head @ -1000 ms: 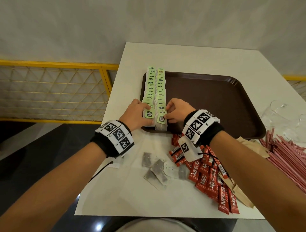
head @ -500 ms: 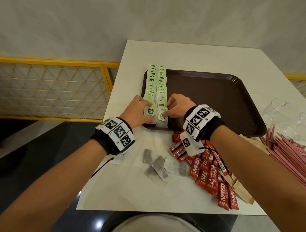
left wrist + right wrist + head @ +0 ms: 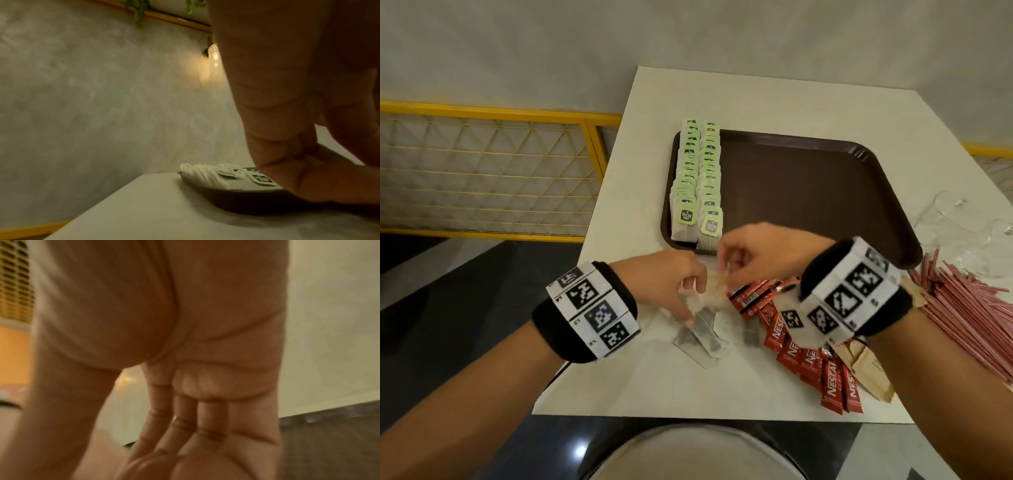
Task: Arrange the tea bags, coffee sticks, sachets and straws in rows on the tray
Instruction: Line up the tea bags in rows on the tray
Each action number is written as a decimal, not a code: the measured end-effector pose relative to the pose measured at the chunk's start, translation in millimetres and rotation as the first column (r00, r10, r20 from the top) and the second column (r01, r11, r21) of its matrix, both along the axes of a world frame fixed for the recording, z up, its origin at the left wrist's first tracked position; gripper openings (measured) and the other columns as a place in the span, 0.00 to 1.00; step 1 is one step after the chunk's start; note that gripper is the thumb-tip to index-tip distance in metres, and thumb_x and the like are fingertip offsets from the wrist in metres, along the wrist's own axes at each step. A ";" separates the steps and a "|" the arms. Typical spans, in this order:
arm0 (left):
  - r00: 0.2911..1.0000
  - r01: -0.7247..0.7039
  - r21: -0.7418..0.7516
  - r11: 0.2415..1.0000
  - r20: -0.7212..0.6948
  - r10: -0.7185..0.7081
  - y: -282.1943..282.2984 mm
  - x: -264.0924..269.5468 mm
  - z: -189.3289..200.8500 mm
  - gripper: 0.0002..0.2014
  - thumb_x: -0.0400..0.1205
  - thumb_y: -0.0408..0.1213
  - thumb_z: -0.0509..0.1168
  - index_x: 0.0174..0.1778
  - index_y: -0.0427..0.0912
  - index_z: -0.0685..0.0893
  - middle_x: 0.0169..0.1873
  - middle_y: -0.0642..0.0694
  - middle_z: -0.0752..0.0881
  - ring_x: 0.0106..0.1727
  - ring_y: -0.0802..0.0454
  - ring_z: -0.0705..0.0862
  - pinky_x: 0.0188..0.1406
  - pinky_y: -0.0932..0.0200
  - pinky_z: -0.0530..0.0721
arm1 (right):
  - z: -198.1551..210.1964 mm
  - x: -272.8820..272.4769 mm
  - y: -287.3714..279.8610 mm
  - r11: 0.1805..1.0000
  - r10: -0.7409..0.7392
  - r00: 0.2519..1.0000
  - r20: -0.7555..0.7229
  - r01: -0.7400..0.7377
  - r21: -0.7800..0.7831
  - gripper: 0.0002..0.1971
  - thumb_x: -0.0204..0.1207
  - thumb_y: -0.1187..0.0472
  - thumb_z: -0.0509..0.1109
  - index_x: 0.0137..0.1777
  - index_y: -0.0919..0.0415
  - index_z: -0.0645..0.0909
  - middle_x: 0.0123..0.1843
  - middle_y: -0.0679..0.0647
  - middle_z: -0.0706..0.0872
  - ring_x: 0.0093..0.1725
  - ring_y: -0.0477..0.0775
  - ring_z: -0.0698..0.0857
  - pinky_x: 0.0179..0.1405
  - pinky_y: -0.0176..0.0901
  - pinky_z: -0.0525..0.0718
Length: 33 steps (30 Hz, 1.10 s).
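Head view: both hands' grip unclear over flat papery tea bags [image 3: 702,329] beside glossy brown tray [image 3: 825,192].

My right hand [image 3: 185,353] fills nearly the whole right wrist view, seen from the palm side and blurred. The palm creases run across the upper half, and four fingers [image 3: 185,418] point down and away from the camera, lying close together, fairly straight. The thumb [image 3: 68,402] reaches down on the left, apart from them. At the bottom the fingertips meet a pale rounded shape I cannot make out, so I cannot tell whether I am holding anything. Behind the hand, a pale wall [image 3: 329,321] stands on the right above a dark floor [image 3: 329,443]. A yellow lattice [image 3: 14,280] shows at the upper left edge.
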<state>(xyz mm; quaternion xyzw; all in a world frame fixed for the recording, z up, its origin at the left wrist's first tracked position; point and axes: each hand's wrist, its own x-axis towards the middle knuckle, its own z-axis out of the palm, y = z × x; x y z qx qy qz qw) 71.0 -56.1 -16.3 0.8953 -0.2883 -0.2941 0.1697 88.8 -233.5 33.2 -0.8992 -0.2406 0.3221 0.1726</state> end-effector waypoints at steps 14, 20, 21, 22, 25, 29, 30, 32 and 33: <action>0.966 0.229 0.012 0.973 0.120 -0.229 -23.2 -33.6 -12.2 0.23 0.71 0.44 0.76 0.56 0.39 0.76 0.54 0.49 0.74 0.54 0.52 0.72 0.48 0.64 0.70 | -39.4 -41.7 7.1 0.911 0.221 0.972 0.077 -0.177 -0.373 0.27 0.66 0.47 0.77 0.63 0.55 0.75 0.54 0.53 0.85 0.51 0.55 0.83 0.52 0.49 0.84; 0.958 0.239 0.044 0.970 0.154 -0.243 -26.4 -31.4 -14.6 0.23 0.73 0.44 0.74 0.61 0.38 0.79 0.61 0.45 0.77 0.61 0.49 0.73 0.56 0.60 0.72 | -43.0 -43.1 9.9 0.917 0.210 0.974 0.080 -0.168 -0.362 0.27 0.62 0.45 0.80 0.59 0.54 0.78 0.50 0.50 0.86 0.45 0.52 0.82 0.44 0.43 0.81; 0.957 0.235 0.041 0.971 0.163 -0.239 -26.3 -30.6 -14.9 0.21 0.74 0.43 0.73 0.60 0.38 0.80 0.60 0.45 0.78 0.61 0.49 0.74 0.54 0.61 0.71 | -43.1 -43.8 10.3 0.920 0.207 0.975 0.084 -0.164 -0.357 0.26 0.63 0.46 0.79 0.58 0.54 0.79 0.50 0.50 0.86 0.43 0.51 0.81 0.43 0.42 0.80; 0.956 0.233 0.036 0.972 0.174 -0.236 -26.2 -30.4 -14.5 0.19 0.75 0.43 0.72 0.59 0.38 0.81 0.59 0.44 0.79 0.60 0.49 0.75 0.52 0.62 0.70 | -43.4 -44.0 10.3 0.922 0.206 0.974 0.090 -0.162 -0.352 0.24 0.64 0.47 0.78 0.58 0.55 0.80 0.49 0.51 0.86 0.42 0.51 0.80 0.43 0.43 0.81; 0.955 0.213 0.025 0.977 0.204 -0.213 -24.2 -30.1 -12.2 0.14 0.79 0.43 0.68 0.56 0.39 0.83 0.55 0.45 0.82 0.57 0.48 0.78 0.50 0.58 0.72 | -44.0 -43.5 8.5 0.926 0.199 0.975 0.097 -0.155 -0.345 0.20 0.67 0.50 0.74 0.57 0.57 0.80 0.47 0.53 0.85 0.41 0.52 0.79 0.39 0.42 0.80; 0.955 0.148 -0.040 0.988 0.267 -0.133 -15.7 -26.8 -6.3 0.11 0.81 0.44 0.64 0.54 0.43 0.85 0.47 0.47 0.83 0.48 0.50 0.80 0.49 0.53 0.77 | -41.8 -40.3 1.8 0.952 0.098 0.993 0.063 -0.075 -0.296 0.10 0.72 0.51 0.71 0.48 0.54 0.77 0.41 0.48 0.78 0.44 0.52 0.80 0.41 0.42 0.81; 0.955 0.126 -0.086 0.988 0.279 -0.097 -12.7 -25.2 -4.9 0.11 0.81 0.44 0.64 0.52 0.43 0.86 0.45 0.47 0.84 0.45 0.52 0.80 0.48 0.55 0.77 | -40.3 -38.8 -0.4 0.962 0.069 0.996 0.064 -0.050 -0.267 0.07 0.73 0.52 0.69 0.46 0.53 0.76 0.39 0.47 0.77 0.44 0.51 0.80 0.43 0.43 0.83; 0.965 0.054 -0.210 0.976 0.261 0.003 -6.3 -21.9 -2.3 0.09 0.81 0.40 0.65 0.50 0.41 0.86 0.42 0.48 0.85 0.40 0.57 0.79 0.45 0.62 0.77 | -36.2 -34.7 -5.0 0.978 0.032 0.996 0.080 -0.014 -0.209 0.07 0.75 0.54 0.68 0.40 0.54 0.73 0.38 0.46 0.75 0.43 0.51 0.79 0.43 0.42 0.82; 0.971 0.005 -0.285 0.959 0.231 0.063 -3.0 -19.9 -1.3 0.07 0.80 0.38 0.66 0.49 0.41 0.87 0.40 0.49 0.86 0.39 0.58 0.79 0.43 0.65 0.77 | -33.4 -32.8 -7.2 0.985 0.000 0.996 0.089 0.015 -0.169 0.08 0.75 0.55 0.67 0.37 0.54 0.73 0.37 0.47 0.75 0.41 0.51 0.78 0.40 0.41 0.79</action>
